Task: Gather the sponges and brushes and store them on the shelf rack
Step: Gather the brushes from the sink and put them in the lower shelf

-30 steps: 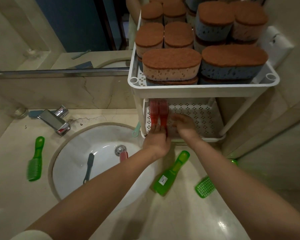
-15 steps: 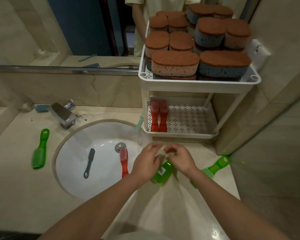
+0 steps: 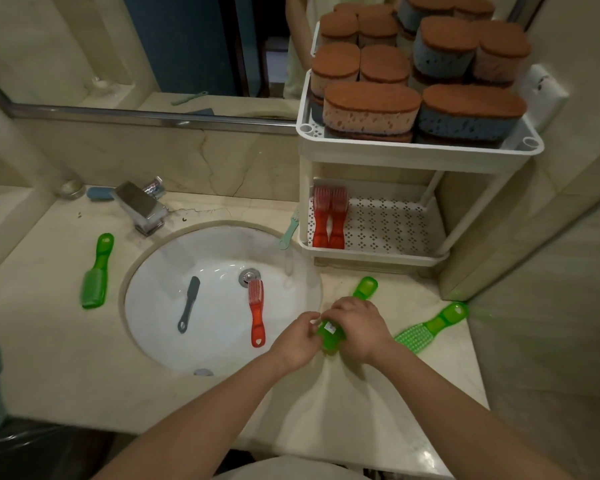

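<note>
Low in the middle of the frame, both hands meet over one green brush (image 3: 330, 337) on the counter (image 3: 49, 341). The left hand (image 3: 297, 336) has its fingers curled onto the brush's wide end. The right hand (image 3: 357, 329) is wrapped over the brush's middle, with the handle tip poking out beyond its knuckles.

Just right of the hands a second green brush (image 3: 430, 329) lies bristles up. A third green brush (image 3: 96, 271) lies well apart at the left, on the far side of the sink (image 3: 153, 306).

Inside the basin are a red brush (image 3: 257, 317), its bristle end near the drain, and a grey brush (image 3: 189, 304) to its left. The tap (image 3: 141, 207) stands behind the basin's upper left rim. A small teal brush (image 3: 289, 230) lies between the basin and the shelf rack (image 3: 413, 154).

The rack stands at the right of the frame against the wall. Its lower tray (image 3: 388, 230) holds two red brushes (image 3: 329, 220) side by side at the left end, touching each other. The top tray (image 3: 305, 129) is crowded with brown-topped sponges (image 3: 371, 109), some orange-bodied and some blue, piled in layers.
</note>
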{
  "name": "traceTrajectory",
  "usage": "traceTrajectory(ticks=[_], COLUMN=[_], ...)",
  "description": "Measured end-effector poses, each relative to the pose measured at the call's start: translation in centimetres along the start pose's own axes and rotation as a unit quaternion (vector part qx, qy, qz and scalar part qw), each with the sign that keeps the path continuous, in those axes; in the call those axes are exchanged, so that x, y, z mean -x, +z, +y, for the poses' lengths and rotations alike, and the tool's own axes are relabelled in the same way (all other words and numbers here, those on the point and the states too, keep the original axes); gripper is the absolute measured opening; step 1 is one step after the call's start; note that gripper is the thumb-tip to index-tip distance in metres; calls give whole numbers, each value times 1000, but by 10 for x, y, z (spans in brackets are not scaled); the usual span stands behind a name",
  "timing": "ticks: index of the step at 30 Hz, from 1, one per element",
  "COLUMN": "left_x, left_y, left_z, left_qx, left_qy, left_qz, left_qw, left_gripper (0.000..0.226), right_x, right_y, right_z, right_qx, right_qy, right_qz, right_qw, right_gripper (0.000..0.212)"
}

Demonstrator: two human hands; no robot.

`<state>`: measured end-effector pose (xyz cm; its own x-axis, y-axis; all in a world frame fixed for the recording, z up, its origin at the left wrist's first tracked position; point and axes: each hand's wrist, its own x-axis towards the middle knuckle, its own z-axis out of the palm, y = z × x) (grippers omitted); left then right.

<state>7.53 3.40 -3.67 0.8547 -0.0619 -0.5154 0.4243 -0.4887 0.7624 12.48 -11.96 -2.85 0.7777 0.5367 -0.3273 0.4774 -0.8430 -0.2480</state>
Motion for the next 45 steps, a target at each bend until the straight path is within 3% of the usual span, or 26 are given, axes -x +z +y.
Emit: traceTrajectory(ticks=[3, 7, 12, 16, 18, 23, 25, 27, 31, 38, 45], left_x=[3, 10, 13, 10, 9, -4, -12, -20, -34, -43, -42], left_y=[-8, -35, -71, -103, -119, -152, -161, -169, -178, -182, -189], left_z=[2, 11, 2, -14, -26, -58, -70, -79, -93, -108, -112], left_qx=[123, 309, 317, 365, 366, 295, 302, 313, 328, 302, 311], left_qy=[-18, -35, -21, -65, -100, -151, -165, -177, -197, -231, -213], left_qz=[67, 138, 131, 112, 97, 138, 159, 165, 141, 94, 88], left_qw=[990, 940, 939, 922, 920, 933, 925, 918, 913, 920, 922], left_gripper=[30, 28, 26, 40, 43, 44, 40, 38, 36, 34, 29], right_x=[-4, -21, -57, -90, -104, -134, -143, -151, -157, -172, -179], right_y=[0, -6, -21, -21, -17, 8, 23, 38, 68, 93, 102], right_z=[-7, -30, -89, -129, -142, -154, -152, -148, -144, -143, -146], right_qx=[-38, -183, -442, -558, -581, -583, -556, -489, -386, -267, -226], right_qy=[5, 19, 58, 90, 109, 148, 187, 222, 261, 334, 344], right_qz=[51, 158, 161, 150, 122, 57, 52, 46, 24, 10, -13], right_qw=[998, 970, 881, 811, 797, 797, 808, 842, 885, 904, 911], right_gripper=[53, 47, 18, 6, 6, 31, 26, 10, 18, 31, 30])
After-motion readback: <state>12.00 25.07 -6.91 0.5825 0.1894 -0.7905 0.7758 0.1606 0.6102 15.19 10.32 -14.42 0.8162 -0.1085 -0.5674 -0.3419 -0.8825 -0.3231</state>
